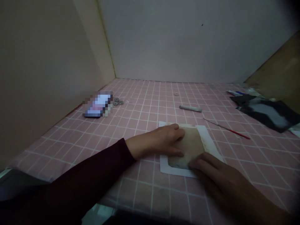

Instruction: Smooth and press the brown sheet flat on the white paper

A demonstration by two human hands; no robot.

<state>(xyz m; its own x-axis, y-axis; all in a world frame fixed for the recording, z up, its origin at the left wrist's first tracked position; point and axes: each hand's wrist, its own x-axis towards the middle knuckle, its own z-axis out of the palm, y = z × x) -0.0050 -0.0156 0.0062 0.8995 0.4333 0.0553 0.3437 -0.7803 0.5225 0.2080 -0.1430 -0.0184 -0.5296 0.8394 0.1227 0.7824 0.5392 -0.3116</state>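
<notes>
A flat beige piece (pixel 189 143) with rounded corners lies on a white sheet of paper (pixel 165 168). Its material is unclear. My left hand (pixel 166 140) rests on its left side, thumb and fingers apart, pressing down on the surface. At the lower right corner of the same piece, the fingers of my right hand (pixel 217 172) are close together and bent over its edge. The right thumb is hard to make out. Along the paper's right margin, faint beige marks or crumbs show.
A red-handled thin tool (pixel 234 132) and a grey tube-like stick (pixel 190 108) lie beyond the paper on the pink checked cloth (pixel 140 125). Further out are a small ring (pixel 176 94), small metal rings (pixel 117 102), a phone (pixel 98 104) and a black bag (pixel 267 112).
</notes>
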